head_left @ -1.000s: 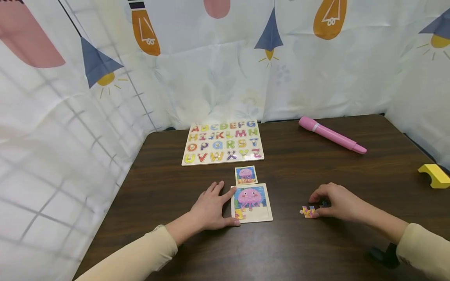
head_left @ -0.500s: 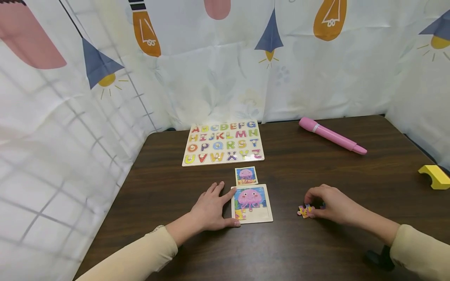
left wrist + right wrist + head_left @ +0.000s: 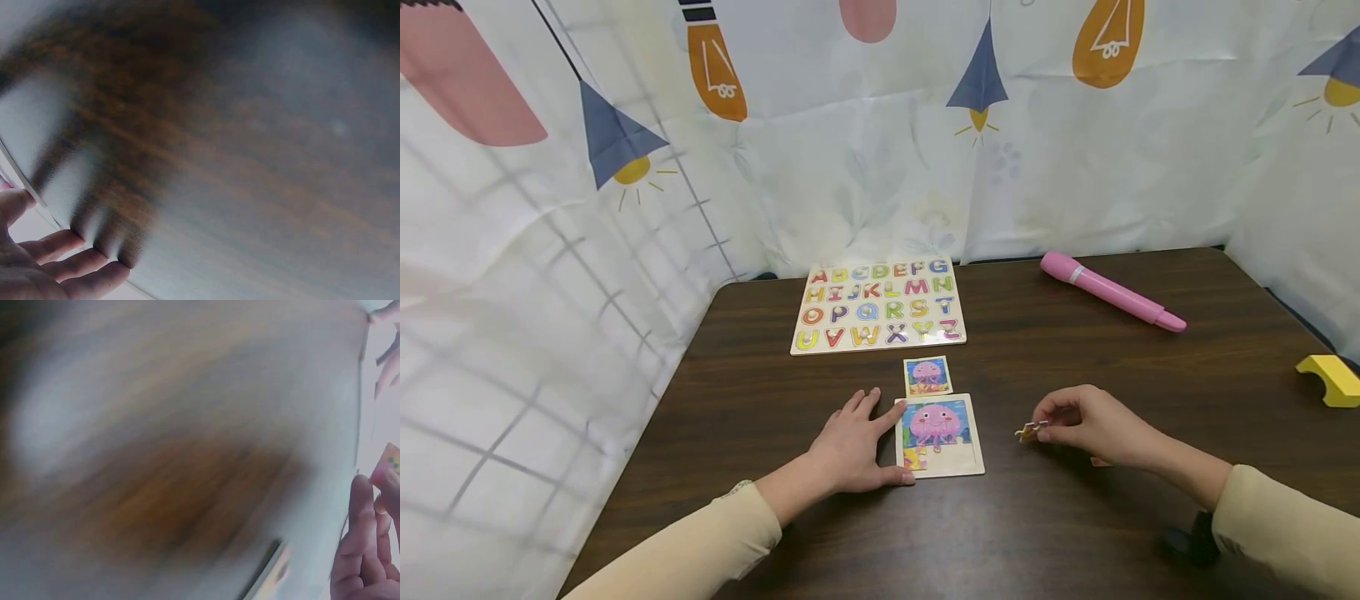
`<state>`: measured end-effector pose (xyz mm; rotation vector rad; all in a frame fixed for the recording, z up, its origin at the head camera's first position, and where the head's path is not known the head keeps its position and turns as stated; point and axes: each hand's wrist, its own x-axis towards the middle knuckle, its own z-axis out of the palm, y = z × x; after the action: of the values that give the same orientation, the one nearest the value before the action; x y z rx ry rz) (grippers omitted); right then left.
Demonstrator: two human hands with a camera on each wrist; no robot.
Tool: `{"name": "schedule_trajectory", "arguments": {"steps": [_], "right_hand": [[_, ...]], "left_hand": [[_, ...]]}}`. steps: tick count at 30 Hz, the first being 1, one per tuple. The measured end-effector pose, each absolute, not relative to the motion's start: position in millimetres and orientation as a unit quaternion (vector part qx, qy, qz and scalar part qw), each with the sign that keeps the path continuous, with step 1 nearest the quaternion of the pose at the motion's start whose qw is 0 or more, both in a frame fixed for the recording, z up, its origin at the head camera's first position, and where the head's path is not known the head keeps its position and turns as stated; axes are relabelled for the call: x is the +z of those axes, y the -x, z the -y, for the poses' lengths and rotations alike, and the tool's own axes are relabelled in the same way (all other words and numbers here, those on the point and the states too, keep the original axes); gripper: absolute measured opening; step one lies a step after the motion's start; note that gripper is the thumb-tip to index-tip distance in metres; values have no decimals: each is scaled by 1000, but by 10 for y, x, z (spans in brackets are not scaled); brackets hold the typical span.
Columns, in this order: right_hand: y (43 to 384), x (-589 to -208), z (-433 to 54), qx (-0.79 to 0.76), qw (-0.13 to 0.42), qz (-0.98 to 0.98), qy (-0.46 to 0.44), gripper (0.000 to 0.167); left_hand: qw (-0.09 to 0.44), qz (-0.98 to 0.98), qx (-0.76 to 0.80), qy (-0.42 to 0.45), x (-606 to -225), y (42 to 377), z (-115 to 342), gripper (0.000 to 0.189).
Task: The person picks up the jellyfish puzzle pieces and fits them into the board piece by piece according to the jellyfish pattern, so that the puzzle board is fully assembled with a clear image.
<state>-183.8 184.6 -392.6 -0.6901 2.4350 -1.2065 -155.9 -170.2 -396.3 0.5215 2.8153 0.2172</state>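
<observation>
Tilted up off the table, a yellow jigsaw puzzle piece (image 3: pixel 1030 432) is pinched between the thumb and fingers of my right hand (image 3: pixel 1093 425). The same piece (image 3: pixel 390 464) shows at the right edge of the right wrist view. My left hand (image 3: pixel 850 450) rests on the table with fingers spread, its thumb and index finger touching the left edge of a jellyfish puzzle board (image 3: pixel 958 460). The board's lower right part is bare. Another puzzle piece (image 3: pixel 1101 462) lies under my right wrist, mostly hidden.
A small jellyfish picture card (image 3: pixel 927 376) lies behind the puzzle board. Farther back is an alphabet board (image 3: pixel 880 306). A pink pen-shaped toy (image 3: pixel 1112 292) lies at the back right, and a yellow arch block (image 3: pixel 1330 381) sits at the right edge.
My right hand has picked up the yellow puzzle piece from the table and moved left with it, uncovering part of another piece. My left hand stays in place.
</observation>
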Motion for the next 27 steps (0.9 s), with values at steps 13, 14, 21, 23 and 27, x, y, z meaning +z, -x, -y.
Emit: {"name": "schedule_trajectory", "arguments": {"steps": [13, 14, 21, 23, 27], "right_hand": [[1976, -3963, -1343, -514, 284, -787, 187, 34], [1980, -3970, -1306, -520, 287, -784, 181, 35], [1970, -4010, -1077, -543, 281, -773, 169, 32], [1960, -4017, -1028, -546, 283, -771, 168, 31], [1940, -4032, -946, -546, 292, -766, 173, 30]], "left_hand": [[138, -971, 78, -177, -3983, 1564, 1708, 97], [138, -971, 78, -177, -3983, 1563, 1707, 97], [137, -972, 75, -174, -3979, 1569, 1698, 98], [138, -972, 75, -173, -3981, 1569, 1699, 98], [139, -973, 73, -172, -3982, 1568, 1705, 97]]}}
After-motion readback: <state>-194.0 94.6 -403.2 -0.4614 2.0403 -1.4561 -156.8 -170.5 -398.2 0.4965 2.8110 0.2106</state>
